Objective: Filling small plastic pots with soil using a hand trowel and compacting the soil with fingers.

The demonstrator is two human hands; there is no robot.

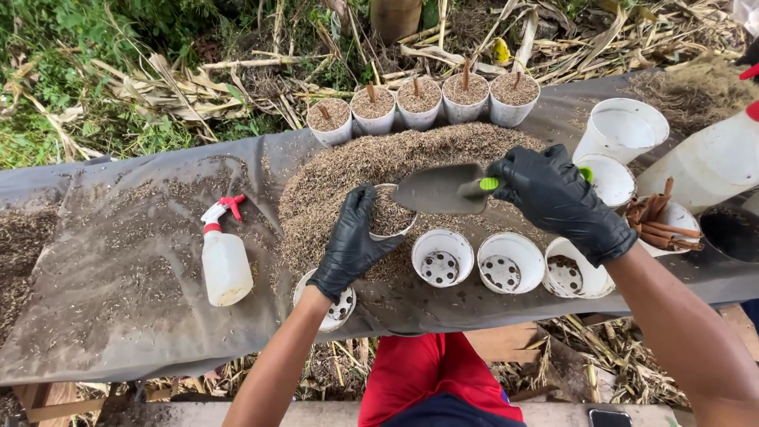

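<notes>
My left hand point(350, 241), in a black glove, grips a small white pot point(393, 215) filled with brown husk mix, held over the husk pile point(371, 162). My right hand point(557, 202), also gloved in black, holds a grey trowel point(439, 188) by its green handle. The blade lies flat just above the pot's rim. A few empty white pots point(443, 257) with holed bottoms stand in a row below my hands.
Several filled pots point(419, 101) with short sticks line the far edge of the dark sheet point(118, 269). A white spray bottle point(224, 257) lies at the left. Stacked white pots point(621, 126), a pot of brown sticks point(660, 221) and a large white bottle point(708, 162) stand at the right.
</notes>
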